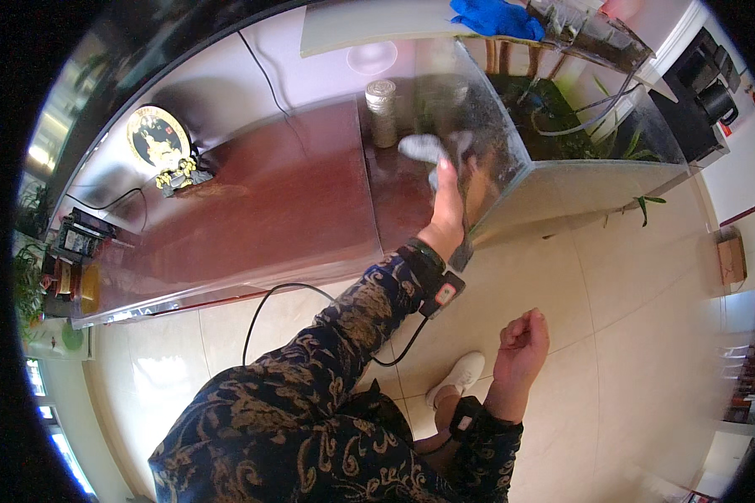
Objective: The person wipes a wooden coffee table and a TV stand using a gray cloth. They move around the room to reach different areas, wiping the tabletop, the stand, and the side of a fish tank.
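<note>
My left hand [448, 204] reaches forward and grips a light grey cloth [423, 148], partly hidden behind the fingers. The cloth lies up against the side glass of an aquarium [503, 135], where a blurred reflection of hand and cloth shows. Water, green plants and a hose [579, 129] are inside the tank. Lower down, my right hand [523, 346] hangs in the air over the floor, fingers curled, with nothing visible in it. Both wrists wear dark straps with small devices, and a black cable runs from the left one.
A glossy red-brown cabinet top [289, 182] extends left, bearing a silvery cylinder [381, 116], a round decorative plate [158, 137] and a figurine [182, 178]. Above the tank are a blue cloth [497, 19] and a clear filter box [594, 34]. A plant sprig [645, 204] sticks out near the front glass.
</note>
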Tool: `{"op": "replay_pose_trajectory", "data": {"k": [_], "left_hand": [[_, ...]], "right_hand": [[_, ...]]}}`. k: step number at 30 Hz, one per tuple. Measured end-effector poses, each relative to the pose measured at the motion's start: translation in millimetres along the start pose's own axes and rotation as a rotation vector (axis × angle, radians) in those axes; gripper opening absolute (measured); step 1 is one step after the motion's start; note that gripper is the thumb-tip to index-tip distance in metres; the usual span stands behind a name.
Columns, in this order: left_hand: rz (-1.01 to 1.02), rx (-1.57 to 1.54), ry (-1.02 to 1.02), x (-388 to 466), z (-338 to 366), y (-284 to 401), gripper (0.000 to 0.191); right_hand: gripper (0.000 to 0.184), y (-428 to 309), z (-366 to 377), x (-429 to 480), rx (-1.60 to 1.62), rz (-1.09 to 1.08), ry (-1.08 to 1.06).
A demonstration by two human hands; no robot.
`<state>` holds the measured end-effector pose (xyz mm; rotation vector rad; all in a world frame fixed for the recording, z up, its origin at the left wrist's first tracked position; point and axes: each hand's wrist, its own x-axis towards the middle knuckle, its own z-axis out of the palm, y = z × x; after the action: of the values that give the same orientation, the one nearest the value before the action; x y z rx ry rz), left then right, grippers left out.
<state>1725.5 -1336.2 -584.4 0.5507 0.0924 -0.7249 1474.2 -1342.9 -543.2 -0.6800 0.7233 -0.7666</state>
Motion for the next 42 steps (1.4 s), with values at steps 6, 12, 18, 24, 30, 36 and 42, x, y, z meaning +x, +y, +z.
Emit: {"op": "replay_pose_trajectory", "data": {"k": [6, 12, 18, 24, 30, 36, 42], "left_hand": [[0.385, 0.285, -0.236, -41, 50, 15, 0.066], [0.523, 0.527, -0.416, -62, 63, 24, 0.065], [0.988, 1.069, -0.43, -70, 63, 12, 0.072], [0.955, 0.982, -0.304, -85, 43, -22, 0.063], [0.939, 0.928, -0.162, -67, 12, -48, 0.058], [0.749, 0.747, -0.102, -55, -2, -45, 0.062], [0.342, 0.162, -0.113, -35, -9, -34, 0.065]], "right_hand": [[0.018, 3, 2, 10, -0.012, -0.021, 0.019], [0.017, 5, 9, 13, -0.007, -0.008, 0.011], [0.018, 7, 19, 10, -0.026, -0.024, 0.024], [0.02, 7, 17, 11, -0.068, -0.027, 0.039], [0.02, 4, 12, 11, -0.048, -0.023, 0.035], [0.02, -1, 14, 8, -0.021, -0.025, 0.05], [0.017, -9, 13, 6, -0.018, -0.054, 0.019]]}}
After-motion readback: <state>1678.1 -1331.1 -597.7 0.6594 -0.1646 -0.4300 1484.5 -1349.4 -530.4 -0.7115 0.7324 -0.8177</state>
